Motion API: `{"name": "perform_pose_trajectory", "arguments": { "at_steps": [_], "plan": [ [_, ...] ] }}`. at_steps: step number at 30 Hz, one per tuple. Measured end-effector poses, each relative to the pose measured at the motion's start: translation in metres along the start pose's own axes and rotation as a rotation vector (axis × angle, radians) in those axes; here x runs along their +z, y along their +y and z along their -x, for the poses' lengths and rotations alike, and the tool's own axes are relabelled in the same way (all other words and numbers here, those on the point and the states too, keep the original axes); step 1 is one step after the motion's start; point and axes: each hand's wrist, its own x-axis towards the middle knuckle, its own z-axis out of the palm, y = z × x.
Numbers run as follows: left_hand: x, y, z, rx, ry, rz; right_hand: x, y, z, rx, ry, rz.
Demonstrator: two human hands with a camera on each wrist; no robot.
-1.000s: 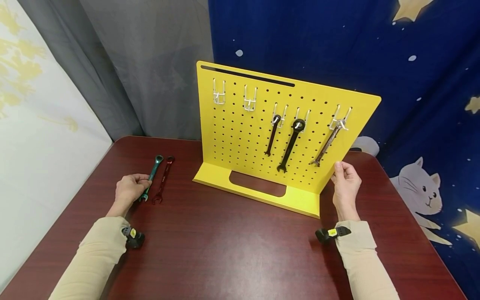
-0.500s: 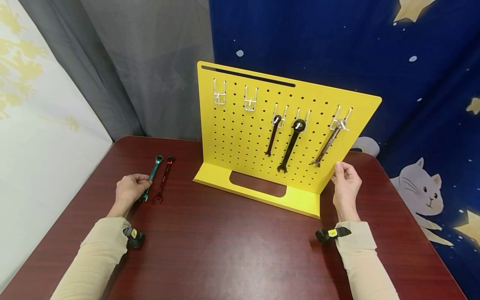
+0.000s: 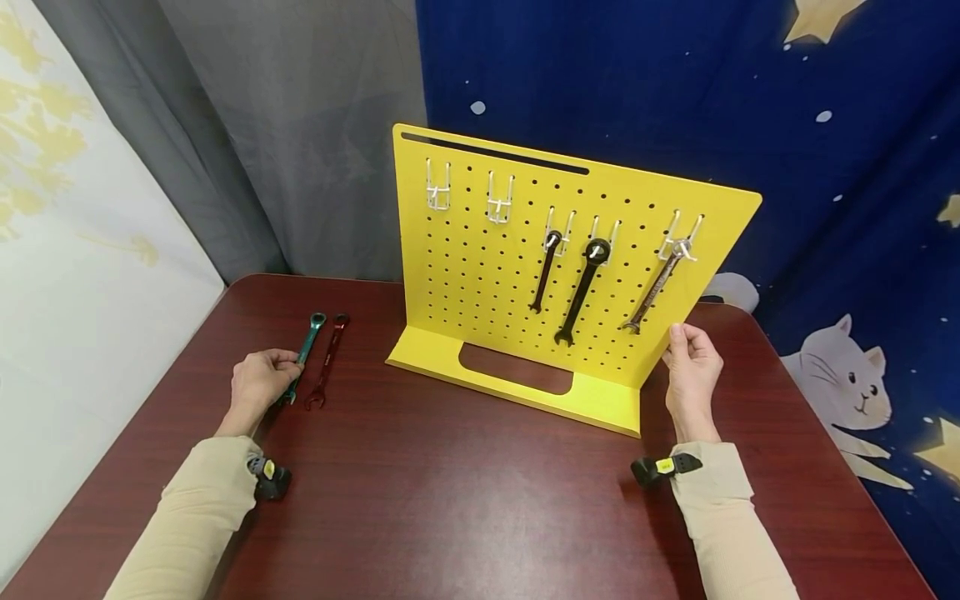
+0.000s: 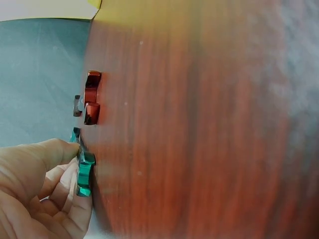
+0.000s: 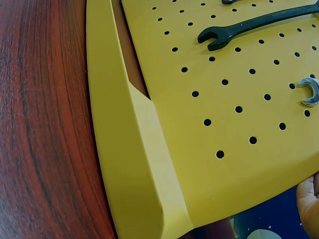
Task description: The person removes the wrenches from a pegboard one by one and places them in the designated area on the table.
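Observation:
My left hand (image 3: 261, 382) pinches a green wrench (image 3: 309, 340) between thumb and fingers at the table's left. In the left wrist view the green wrench (image 4: 84, 174) shows its open end just past the fingertips. A red wrench (image 3: 327, 360) lies beside it, to the right, untouched. My right hand (image 3: 692, 371) grips the right edge of a yellow pegboard (image 3: 480, 275), thumb on the front; the other fingers are partly hidden. On the board hang a small dark wrench (image 3: 545, 272), a larger black wrench (image 3: 582, 292) and a silver wrench (image 3: 654, 290).
Two white hooks, the far left hook (image 3: 438, 187) and its neighbour hook (image 3: 499, 200), hold nothing. The board's base rests on the dark red table (image 3: 450, 500). Grey and blue curtains (image 3: 600, 83) hang behind, and a white cloth (image 3: 97, 233) at the left.
The green wrench's lower end appears slightly more covered by the left hand. Otherwise both hands, the pegboard and the wrenches stay in place.

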Motion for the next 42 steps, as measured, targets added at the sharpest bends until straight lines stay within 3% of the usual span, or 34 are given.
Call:
{"name": "perform_pose_trajectory", "arguments": {
  "at_steps": [16, 25, 36, 42],
  "plan": [
    [-0.002, -0.001, 0.005, 0.027, 0.002, -0.008, 0.001, 0.0, 0.0, 0.026, 0.025, 0.018],
    [-0.002, 0.001, 0.008, 0.039, 0.041, 0.028, 0.001, 0.0, 0.0, 0.019, 0.017, 0.027],
    [0.004, 0.026, 0.011, 0.129, 0.112, 0.181, 0.0, 0.0, 0.001, 0.027, 0.015, 0.029],
    [0.009, 0.05, 0.014, 0.168, 0.072, 0.287, 0.0, 0.0, 0.0, 0.013, 0.013, 0.031]
  ]
}}
